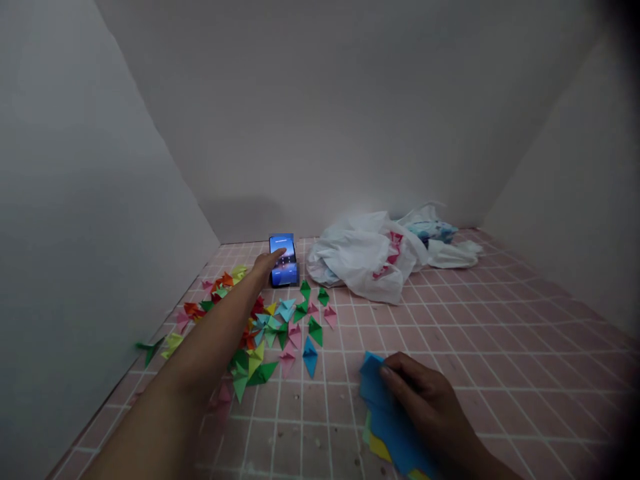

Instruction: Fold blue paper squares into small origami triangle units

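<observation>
My left hand [267, 261] reaches far forward, one finger stretched out and touching the lit screen of a phone [285, 262] propped up on the pink tiled floor. My right hand [417, 393] lies low at the front, fingers curled down on a stack of blue paper sheets [387, 417], with a yellow sheet [379, 448] showing underneath. Between the two hands lies a scatter of several folded paper triangles [273, 327] in green, pink, blue, yellow and orange.
White plastic bags [367, 257] with red print are heaped at the back, beside a blue and white wrapper [431, 231]. Grey walls close in the left, back and right. The floor [475, 333] is pink tile with white grout.
</observation>
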`<state>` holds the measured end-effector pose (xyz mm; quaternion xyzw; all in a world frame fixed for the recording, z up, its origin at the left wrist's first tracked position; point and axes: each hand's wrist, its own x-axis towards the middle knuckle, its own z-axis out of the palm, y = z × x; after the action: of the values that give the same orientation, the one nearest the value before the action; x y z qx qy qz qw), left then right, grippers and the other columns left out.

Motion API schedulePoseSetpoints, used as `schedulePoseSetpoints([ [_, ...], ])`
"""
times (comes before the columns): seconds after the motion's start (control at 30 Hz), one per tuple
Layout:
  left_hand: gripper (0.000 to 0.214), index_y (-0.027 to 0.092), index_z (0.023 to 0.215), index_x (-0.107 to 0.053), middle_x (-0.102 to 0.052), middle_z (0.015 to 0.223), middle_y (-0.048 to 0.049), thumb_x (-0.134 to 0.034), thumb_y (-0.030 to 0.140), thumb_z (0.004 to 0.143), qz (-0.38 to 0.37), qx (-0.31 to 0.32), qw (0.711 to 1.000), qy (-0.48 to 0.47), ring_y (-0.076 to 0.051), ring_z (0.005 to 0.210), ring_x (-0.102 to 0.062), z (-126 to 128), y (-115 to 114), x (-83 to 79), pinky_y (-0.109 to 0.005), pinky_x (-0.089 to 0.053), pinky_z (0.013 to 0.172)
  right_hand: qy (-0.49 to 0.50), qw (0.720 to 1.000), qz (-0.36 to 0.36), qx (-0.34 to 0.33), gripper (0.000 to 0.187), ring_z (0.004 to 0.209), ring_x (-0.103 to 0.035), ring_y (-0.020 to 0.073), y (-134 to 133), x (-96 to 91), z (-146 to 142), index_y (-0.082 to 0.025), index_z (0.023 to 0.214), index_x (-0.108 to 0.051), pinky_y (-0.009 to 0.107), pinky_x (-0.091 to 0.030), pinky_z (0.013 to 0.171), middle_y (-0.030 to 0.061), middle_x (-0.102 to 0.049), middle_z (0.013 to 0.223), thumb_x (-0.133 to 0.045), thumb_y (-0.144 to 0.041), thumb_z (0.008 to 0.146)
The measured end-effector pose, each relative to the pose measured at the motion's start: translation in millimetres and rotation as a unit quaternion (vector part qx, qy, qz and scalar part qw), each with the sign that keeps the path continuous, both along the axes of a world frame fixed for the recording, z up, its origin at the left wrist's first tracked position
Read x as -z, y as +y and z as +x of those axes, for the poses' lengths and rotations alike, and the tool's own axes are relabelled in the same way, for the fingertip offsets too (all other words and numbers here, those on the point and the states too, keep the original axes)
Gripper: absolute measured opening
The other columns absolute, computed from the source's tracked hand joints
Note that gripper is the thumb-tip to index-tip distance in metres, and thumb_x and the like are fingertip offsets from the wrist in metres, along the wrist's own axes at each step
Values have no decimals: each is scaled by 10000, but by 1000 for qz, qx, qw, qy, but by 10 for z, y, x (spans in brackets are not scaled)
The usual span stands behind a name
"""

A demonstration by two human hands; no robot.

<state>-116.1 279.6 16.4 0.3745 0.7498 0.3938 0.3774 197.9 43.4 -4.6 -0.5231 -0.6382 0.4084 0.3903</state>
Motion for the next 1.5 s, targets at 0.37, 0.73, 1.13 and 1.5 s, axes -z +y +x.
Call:
schedulePoseSetpoints([
  [0.37, 346, 177, 1248, -617, -632, 1269, -101, -631, 354, 952, 3, 2, 1000, 11, -252, 1088, -648, 17, 21, 30, -447, -567, 904, -5, 1000, 17, 24, 340, 535, -478, 132, -24, -119, -27, -205, 671, -612, 247, -404, 517, -16, -517, 586, -550, -430, 919],
  [0.73, 367, 171, 1277, -597, -624, 1284, -112, -623, 350, 958, 16, 19, 999, -37, -247, 1082, -649, -97, -17, 15, -460, -569, 903, -8, 1000, 22, 19, 347, 534, -481, 130, -12, -81, -19, -203, 671, -608, 239, -394, 513, -17, -517, 585, -546, -432, 924],
  [1.13, 355, 172, 1266, -604, -627, 1279, -110, -624, 346, 957, 10, 51, 997, -49, -245, 1080, -649, -59, -60, -19, -456, -569, 903, -5, 1000, 12, 20, 340, 545, -488, 132, -19, -102, -18, -207, 676, -607, 250, -409, 529, -15, -523, 593, -545, -431, 924],
  [1.5, 357, 164, 1263, -603, -635, 1262, -110, -620, 351, 960, 20, 74, 992, -104, -240, 1062, -656, -189, -121, -28, -452, -574, 890, -3, 1000, 8, 25, 346, 553, -484, 132, -18, -77, -21, -203, 680, -614, 245, -401, 528, -12, -517, 597, -550, -440, 924],
])
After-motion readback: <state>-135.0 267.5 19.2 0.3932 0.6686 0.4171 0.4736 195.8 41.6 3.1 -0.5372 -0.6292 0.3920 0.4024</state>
